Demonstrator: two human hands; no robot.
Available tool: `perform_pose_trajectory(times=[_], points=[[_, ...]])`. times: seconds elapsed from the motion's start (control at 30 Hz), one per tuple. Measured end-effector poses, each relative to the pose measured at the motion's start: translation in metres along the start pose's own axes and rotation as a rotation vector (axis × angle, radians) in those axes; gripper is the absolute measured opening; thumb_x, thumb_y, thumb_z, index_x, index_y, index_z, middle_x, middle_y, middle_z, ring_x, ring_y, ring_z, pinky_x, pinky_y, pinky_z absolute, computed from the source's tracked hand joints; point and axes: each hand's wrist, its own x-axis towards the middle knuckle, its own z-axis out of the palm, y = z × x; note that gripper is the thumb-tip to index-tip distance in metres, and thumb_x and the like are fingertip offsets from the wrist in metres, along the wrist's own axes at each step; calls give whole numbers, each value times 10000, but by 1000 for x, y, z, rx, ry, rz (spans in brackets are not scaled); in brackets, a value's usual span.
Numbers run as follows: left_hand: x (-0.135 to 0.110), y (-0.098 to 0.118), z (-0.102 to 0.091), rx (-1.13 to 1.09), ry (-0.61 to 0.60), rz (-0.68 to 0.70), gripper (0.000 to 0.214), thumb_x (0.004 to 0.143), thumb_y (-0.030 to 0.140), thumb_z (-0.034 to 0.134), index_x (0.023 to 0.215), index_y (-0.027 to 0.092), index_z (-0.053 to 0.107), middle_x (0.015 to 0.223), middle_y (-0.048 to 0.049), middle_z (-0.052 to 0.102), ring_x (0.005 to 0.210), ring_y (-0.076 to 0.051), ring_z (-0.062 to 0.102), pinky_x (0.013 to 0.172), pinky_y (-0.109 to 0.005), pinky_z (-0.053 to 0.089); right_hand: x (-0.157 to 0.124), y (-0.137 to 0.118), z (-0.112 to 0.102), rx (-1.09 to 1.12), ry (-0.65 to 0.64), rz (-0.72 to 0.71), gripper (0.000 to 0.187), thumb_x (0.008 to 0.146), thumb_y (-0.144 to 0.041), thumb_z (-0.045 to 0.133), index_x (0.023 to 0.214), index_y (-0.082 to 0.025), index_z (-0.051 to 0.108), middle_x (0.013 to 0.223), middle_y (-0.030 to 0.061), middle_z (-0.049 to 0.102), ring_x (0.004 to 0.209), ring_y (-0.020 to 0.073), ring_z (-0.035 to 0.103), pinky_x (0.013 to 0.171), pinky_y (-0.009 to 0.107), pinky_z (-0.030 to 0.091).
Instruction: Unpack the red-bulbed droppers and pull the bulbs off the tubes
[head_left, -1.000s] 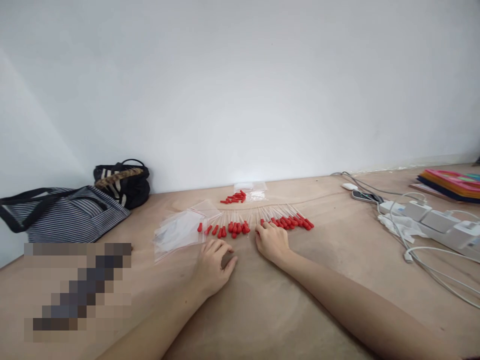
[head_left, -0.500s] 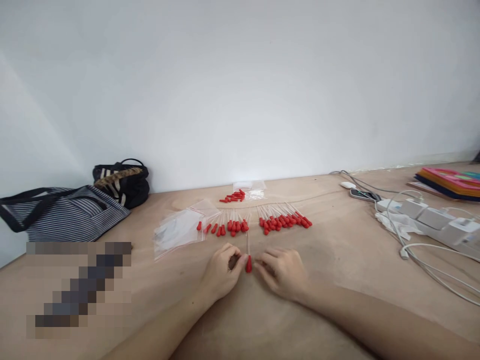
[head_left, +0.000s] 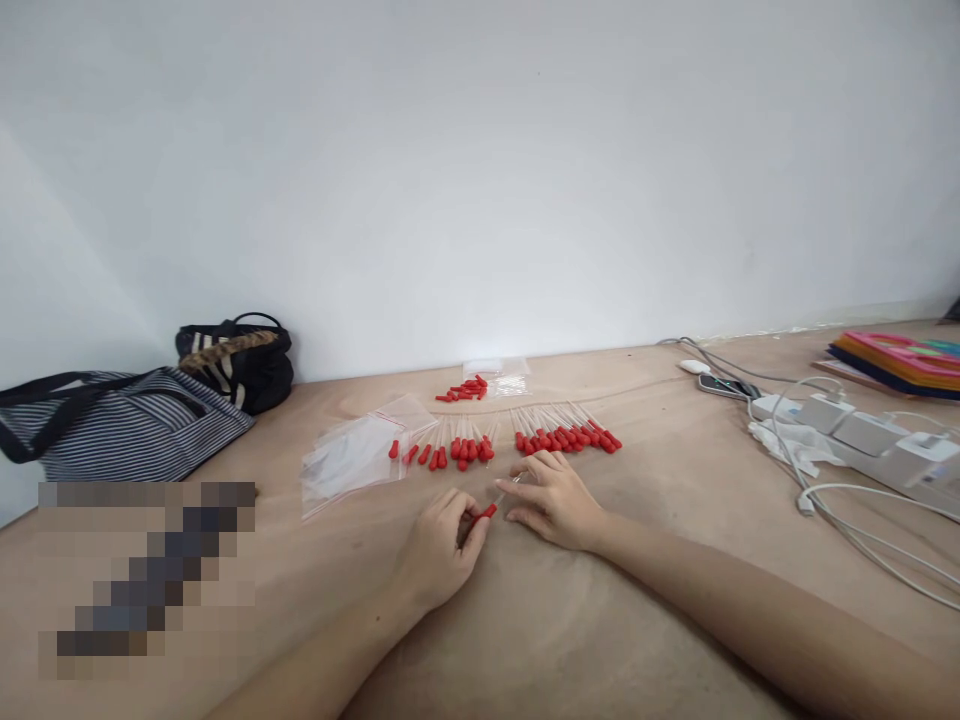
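Observation:
My left hand point(head_left: 442, 545) is closed, pinching the red rubber bulb of a dropper point(head_left: 487, 513) between thumb and fingers. Its thin clear tube slants up and to the right, toward my right hand point(head_left: 559, 502). That hand is open, thumb and fingers apart around the tube; whether a fingertip touches it I cannot tell. Just beyond lie two groups of red-bulbed droppers, the right group point(head_left: 570, 438) in a dense row and the left group point(head_left: 463, 450) more loosely spread. Their tubes point toward the wall.
Clear zip bags point(head_left: 349, 460) lie left of the droppers. Farther back are loose red bulbs point(head_left: 463, 390) and a bag of clear tubes point(head_left: 510, 383). A striped bag point(head_left: 142, 425) and a black bag point(head_left: 262, 365) stand left. Chargers point(head_left: 870, 435) and white cables point(head_left: 862, 530) occupy the right.
The dropper lying between my hands is now held by its bulb in my left hand and tilted rightward. My right hand has moved up and its fingers have spread.

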Motion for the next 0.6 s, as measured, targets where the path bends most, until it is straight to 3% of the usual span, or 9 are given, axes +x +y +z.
perform_pose_trajectory(times=[0.1, 0.2, 0.3, 0.6], points=[[6, -6, -4, 47, 11, 157, 117, 829, 235, 425, 765, 178, 504, 749, -35, 554, 718, -179, 514, 655, -305, 412, 4, 2, 3, -32, 57, -56, 209, 807, -387, 541, 964, -289, 639, 936, 34, 617, 880, 179, 466, 784, 358, 256], [16, -12, -2, 59, 39, 257, 112, 840, 234, 429, 810, 169, 515, 777, -47, 564, 751, -185, 509, 690, -318, 411, 6, 4, 4, -63, 88, -94, 191, 851, -330, 487, 898, -249, 653, 673, 1, 606, 715, 131, 462, 761, 342, 231], [24, -16, 4, 17, 51, 310, 130, 842, 266, 470, 883, 166, 543, 819, -53, 596, 787, -184, 521, 724, -324, 408, 5, 4, 3, -88, 69, -105, 222, 869, -292, 448, 860, -210, 653, 588, -10, 571, 620, 106, 432, 738, 324, 222], [24, -21, 10, -52, 4, 314, 188, 852, 220, 467, 681, 176, 528, 647, -10, 558, 640, -145, 495, 626, -284, 392, 3, 1, 2, -51, 34, -98, 262, 876, -266, 416, 758, -193, 638, 558, -22, 554, 568, 84, 422, 682, 302, 190]])
